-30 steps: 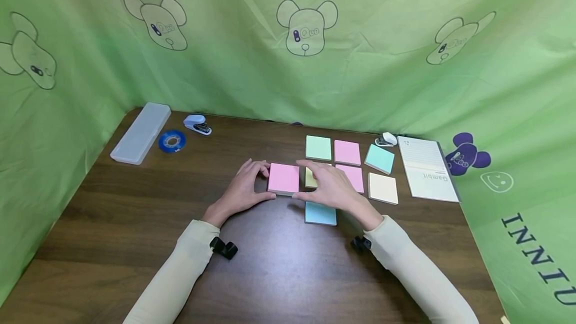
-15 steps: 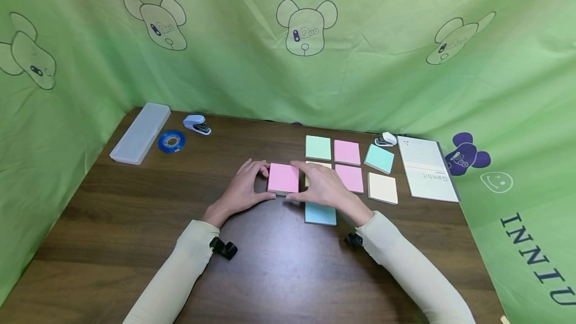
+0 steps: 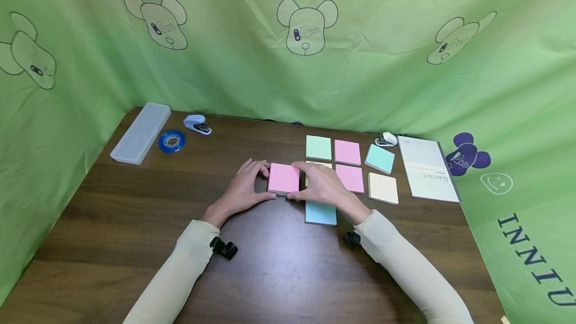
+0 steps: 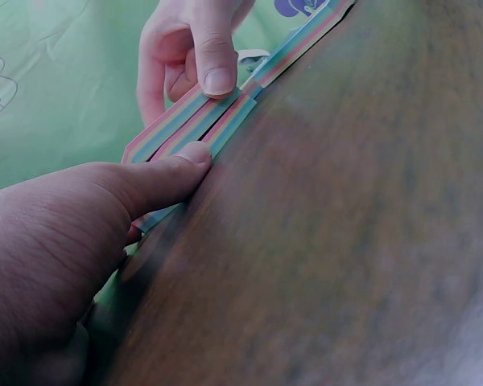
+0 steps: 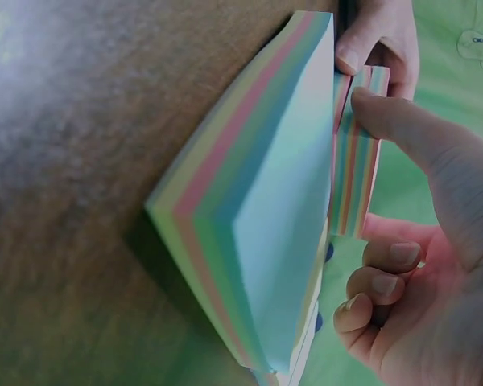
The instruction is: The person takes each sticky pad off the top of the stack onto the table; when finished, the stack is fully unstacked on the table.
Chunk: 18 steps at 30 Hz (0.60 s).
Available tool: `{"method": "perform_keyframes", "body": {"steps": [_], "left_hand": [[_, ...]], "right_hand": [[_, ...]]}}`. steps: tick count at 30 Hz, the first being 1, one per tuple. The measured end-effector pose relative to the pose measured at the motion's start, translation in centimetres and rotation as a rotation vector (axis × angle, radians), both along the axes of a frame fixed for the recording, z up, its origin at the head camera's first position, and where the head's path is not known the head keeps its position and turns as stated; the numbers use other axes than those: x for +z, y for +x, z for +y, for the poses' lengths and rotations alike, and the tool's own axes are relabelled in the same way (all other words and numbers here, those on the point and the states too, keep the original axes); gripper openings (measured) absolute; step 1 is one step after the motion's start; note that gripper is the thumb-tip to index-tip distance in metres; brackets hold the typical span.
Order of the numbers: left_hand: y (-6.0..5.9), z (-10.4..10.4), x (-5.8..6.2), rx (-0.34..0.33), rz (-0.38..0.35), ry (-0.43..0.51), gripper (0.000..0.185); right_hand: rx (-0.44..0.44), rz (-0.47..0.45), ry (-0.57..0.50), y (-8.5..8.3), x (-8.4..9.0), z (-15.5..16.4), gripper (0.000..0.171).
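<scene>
A stack of sticky note pads (image 3: 283, 178) with a pink top lies mid-table. Its striped edges (image 4: 177, 129) show layered pink, yellow, green and blue paper in the left wrist view. My left hand (image 3: 243, 189) grips the stack's left side, thumb at the front edge and fingers towards the back. On the right side, my right hand (image 3: 321, 184) holds it likewise, its thumb (image 5: 382, 112) on the striped front edge. Beneath and beside the right hand lie a blue sticky note pad (image 3: 320, 214) and a yellow pad (image 3: 318, 164), the latter mostly hidden.
Right of the stack lie a green pad (image 3: 318, 147), pink pads (image 3: 347, 152), a turquoise pad (image 3: 379, 158) and a cream pad (image 3: 383, 188). A notebook (image 3: 427, 169) and white stapler (image 3: 386, 139) are far right. Far left are a pencil case (image 3: 141, 133), blue tape (image 3: 172, 141) and another stapler (image 3: 197, 124).
My right hand has moved slightly left, closing in on the pink-topped stack's right side. The left hand and the stack have stayed in place.
</scene>
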<state>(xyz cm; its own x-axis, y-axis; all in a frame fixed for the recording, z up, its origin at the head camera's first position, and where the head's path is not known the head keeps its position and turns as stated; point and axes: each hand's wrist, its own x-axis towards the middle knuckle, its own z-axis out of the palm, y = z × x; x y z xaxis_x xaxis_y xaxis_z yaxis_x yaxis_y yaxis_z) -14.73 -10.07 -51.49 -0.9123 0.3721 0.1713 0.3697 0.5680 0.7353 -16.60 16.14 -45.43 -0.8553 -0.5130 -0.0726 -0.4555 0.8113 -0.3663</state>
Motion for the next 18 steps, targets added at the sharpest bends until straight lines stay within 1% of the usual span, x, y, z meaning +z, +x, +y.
{"method": "perform_keyframes", "body": {"steps": [13, 18], "left_hand": [[0.04, 0.06, 0.0, 0.0, -0.003, -0.005, 0.056], [0.02, 0.04, 0.07, -0.002, 0.006, 0.002, 0.056]], "right_hand": [[-0.014, -0.014, -0.07, 0.02, -0.47, 0.17, 0.089], [-0.013, 0.001, -0.079, -0.05, -0.58, 0.24, 0.088]]}}
